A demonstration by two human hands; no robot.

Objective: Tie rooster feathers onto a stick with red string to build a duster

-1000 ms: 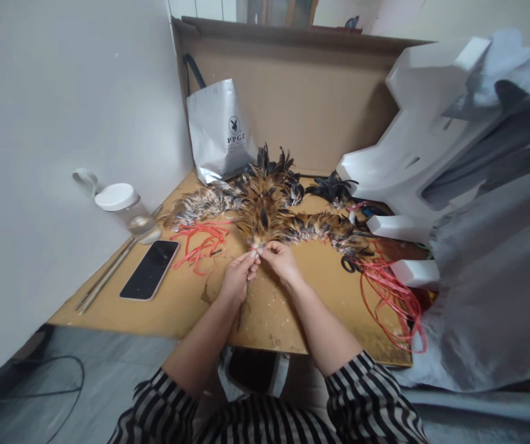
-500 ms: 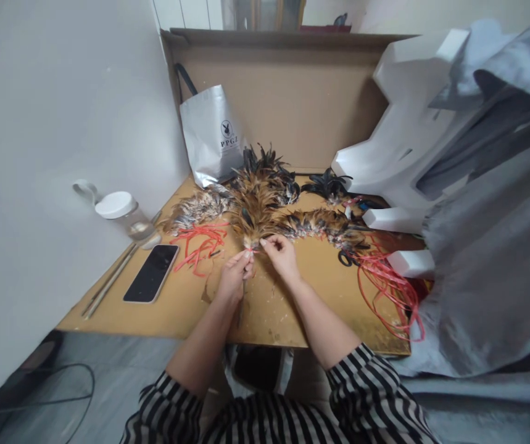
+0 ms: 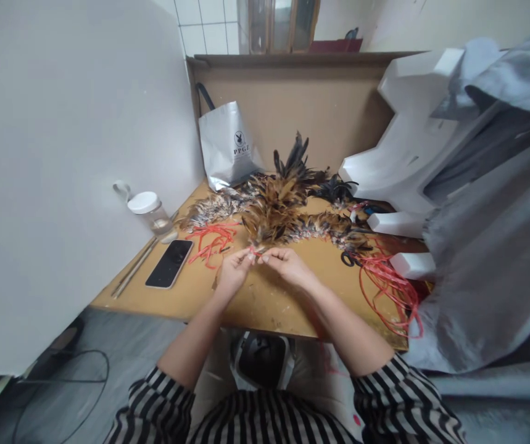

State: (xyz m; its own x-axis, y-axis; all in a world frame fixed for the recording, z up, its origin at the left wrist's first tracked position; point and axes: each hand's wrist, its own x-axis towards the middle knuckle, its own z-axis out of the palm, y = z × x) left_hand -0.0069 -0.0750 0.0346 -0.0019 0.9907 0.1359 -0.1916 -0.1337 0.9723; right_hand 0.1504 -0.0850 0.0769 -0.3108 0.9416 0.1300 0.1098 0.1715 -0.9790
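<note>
A bunch of brown and black feathers (image 3: pixel 269 222) lies on the table in front of me, its quill ends towards me. At those ends, my left hand (image 3: pixel 236 269) is closed in a pinch on a thin red plastic strip (image 3: pixel 256 252). Close beside it, my right hand (image 3: pixel 287 264) pinches too, with thumb and forefinger at the same strip. The fingertips cover most of the strip and the quill ends. A curved row of feathers (image 3: pixel 334 229) lies to the right of the bunch, and speckled feathers (image 3: pixel 218 206) lie to the left.
Loose red strips (image 3: pixel 211 240) and a phone (image 3: pixel 169 264) lie left, near a lidded jar (image 3: pixel 151 213) and thin sticks (image 3: pixel 135 268). Right are black scissors handles (image 3: pixel 350 259), a red strip bundle (image 3: pixel 387 287) and white foam (image 3: pixel 413 265). A silver bag (image 3: pixel 227 145) stands behind.
My right hand has come down from the feathers' base and sits level with my left. The bunch's tips lean further right. The whole view has shifted slightly.
</note>
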